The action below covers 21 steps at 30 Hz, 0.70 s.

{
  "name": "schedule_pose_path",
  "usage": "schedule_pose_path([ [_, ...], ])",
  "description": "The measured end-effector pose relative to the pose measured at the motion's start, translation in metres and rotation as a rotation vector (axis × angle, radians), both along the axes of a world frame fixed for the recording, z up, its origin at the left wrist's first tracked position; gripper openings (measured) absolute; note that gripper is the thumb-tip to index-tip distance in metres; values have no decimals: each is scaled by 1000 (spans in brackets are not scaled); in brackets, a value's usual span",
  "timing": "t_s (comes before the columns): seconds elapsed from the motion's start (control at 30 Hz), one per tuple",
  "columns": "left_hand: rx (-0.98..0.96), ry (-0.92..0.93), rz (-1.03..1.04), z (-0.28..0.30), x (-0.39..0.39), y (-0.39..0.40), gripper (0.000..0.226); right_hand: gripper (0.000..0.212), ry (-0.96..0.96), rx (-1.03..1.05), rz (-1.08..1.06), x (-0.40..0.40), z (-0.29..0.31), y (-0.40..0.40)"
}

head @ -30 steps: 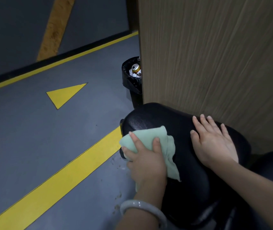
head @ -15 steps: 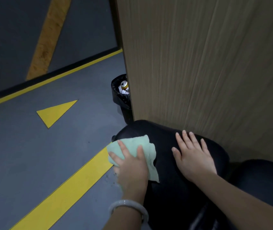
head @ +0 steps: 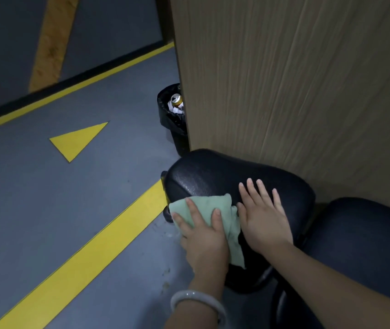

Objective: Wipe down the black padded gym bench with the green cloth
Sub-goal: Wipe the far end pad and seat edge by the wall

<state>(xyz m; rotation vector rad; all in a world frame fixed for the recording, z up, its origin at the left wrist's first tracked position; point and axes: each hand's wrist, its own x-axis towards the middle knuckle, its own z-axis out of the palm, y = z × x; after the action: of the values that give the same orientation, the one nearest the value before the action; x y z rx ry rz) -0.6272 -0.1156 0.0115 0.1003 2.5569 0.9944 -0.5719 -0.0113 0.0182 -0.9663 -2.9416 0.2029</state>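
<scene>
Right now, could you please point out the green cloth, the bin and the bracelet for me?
green cloth [head: 215, 205]: head view, upper fold.
bin [head: 177, 129]: head view, black liner.
bracelet [head: 196, 298]: head view, top of the band.

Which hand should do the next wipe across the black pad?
Probably the left hand: it already presses the green cloth onto the bench pad. The right hand lies flat and bare, steadying.

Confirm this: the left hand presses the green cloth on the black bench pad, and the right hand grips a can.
Not quite. In the head view the right hand holds nothing; it rests flat on the bench pad. The can sits in the bin. The left hand does press the green cloth there.
</scene>
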Motion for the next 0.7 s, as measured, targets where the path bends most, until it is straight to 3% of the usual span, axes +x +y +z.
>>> schedule_pose_path([
  [0.33,-53,63,39,1,-49,21,69,69,76,59,-64,-4,-12,-1],
  [0.7,-34,138,1,-1,-61,23,64,71,109,78,-46,-3,-14,0],
])
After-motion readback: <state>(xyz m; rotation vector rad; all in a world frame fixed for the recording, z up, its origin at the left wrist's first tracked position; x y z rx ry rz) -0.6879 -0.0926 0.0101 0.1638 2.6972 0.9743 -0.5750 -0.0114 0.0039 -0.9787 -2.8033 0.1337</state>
